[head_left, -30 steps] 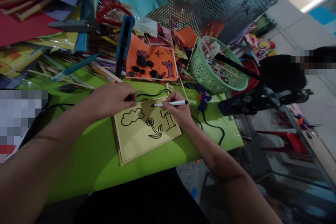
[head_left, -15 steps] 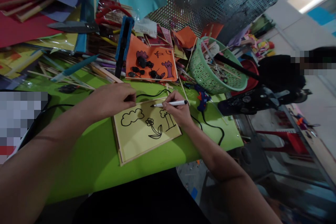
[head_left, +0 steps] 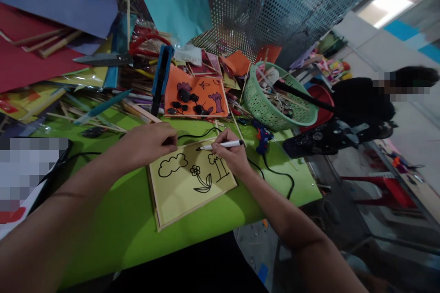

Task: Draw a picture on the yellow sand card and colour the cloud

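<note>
The yellow card (head_left: 184,201) lies on the green worktop (head_left: 113,233). Over the card's far right part, the right hand's (head_left: 232,153) grip pinches a white marker (head_left: 233,143) — at its far left corner is the left hand (head_left: 151,144), grip unclear.

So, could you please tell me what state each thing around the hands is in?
Marker: uncapped, gripped in the right hand
Left hand: fingers curled
Yellow sheet: partly drawn on
Orange sheet: drawn on, bearing dark pieces
Green basket: uncovered, loaded
Scissors: blades seemingly shut
Glue gun: set down; hot or cold, unclear
</note>
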`<state>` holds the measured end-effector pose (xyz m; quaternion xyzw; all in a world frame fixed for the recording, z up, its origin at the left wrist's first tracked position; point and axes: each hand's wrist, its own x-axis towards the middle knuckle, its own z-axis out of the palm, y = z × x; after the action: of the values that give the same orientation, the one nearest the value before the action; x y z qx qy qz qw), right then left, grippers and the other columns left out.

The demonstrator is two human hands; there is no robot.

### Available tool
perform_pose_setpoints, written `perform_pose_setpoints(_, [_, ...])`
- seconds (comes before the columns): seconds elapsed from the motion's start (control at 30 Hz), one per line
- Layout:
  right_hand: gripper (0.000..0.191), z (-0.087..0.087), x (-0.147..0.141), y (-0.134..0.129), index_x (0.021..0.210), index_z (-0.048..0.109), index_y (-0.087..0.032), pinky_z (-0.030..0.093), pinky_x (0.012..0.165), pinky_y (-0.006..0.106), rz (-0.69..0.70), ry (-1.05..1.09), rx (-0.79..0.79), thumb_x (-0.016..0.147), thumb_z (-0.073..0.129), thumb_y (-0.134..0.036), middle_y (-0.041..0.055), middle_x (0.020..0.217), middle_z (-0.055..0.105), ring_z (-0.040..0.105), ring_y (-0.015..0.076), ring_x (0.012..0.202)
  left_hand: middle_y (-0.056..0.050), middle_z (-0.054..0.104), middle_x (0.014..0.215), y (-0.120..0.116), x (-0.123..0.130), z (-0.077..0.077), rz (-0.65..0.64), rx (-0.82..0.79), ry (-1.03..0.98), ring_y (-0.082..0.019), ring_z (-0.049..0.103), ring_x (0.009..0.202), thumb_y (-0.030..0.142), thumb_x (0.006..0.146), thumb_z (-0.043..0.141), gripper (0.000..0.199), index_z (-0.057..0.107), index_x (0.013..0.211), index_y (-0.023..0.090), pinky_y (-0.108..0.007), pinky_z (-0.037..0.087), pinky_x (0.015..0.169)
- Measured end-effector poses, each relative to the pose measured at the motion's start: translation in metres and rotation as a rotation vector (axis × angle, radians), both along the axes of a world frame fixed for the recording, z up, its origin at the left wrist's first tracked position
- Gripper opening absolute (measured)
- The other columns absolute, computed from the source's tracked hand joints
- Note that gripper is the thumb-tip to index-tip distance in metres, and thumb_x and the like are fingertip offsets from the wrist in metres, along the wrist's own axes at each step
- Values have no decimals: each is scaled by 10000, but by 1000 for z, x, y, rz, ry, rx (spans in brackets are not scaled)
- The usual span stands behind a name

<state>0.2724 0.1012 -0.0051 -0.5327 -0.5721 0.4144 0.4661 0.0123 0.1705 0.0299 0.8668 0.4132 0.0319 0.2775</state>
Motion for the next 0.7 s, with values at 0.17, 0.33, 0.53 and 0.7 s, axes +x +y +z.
perform_pose_setpoints(0.17, [202, -1, 3, 1, 804, 601, -235, 381, 588, 272, -35, 108, -8, 805, 760, -360, -37, 687, 597, 505, 134, 616, -86, 718, 980, 0, -1, -1, 16, -5, -1, -264, 636, 892, 348, 899, 557, 170, 662, 868, 219, -358, 410, 703])
perform_pose_setpoints(0.33, [210, 1, 2, 2, 845, 623, -239, 359, 594, 270, -31, 154, 4, 770, 783, -352, -39, 726, 568, 465, 126, 622, -79, 716, 974, -1, -1, -1, 20, 4, -4, -262, 640, 889, 336, 899, 560, 154, 663, 863, 228, -358, 400, 702])
perform_pose_setpoints(0.53, [211, 3, 1, 1, 805, 607, -234, 353, 588, 277, -43, 87, -9, 772, 775, -357, -43, 699, 537, 452, 129, 629, -82, 712, 981, 1, 0, -3, 14, 1, -1, -271, 639, 904, 342, 883, 554, 156, 653, 851, 227, -361, 390, 706])
perform_pose_setpoints(0.7, [186, 3, 2, 0, 794, 596, -229, 344, 592, 289, -31, 33, 25, 799, 764, -309, -47, 687, 541, 451, 124, 622, -85, 709, 995, 1, 2, 0, 31, -6, 41, -267, 636, 898, 358, 872, 550, 175, 658, 873, 221, -357, 390, 704])
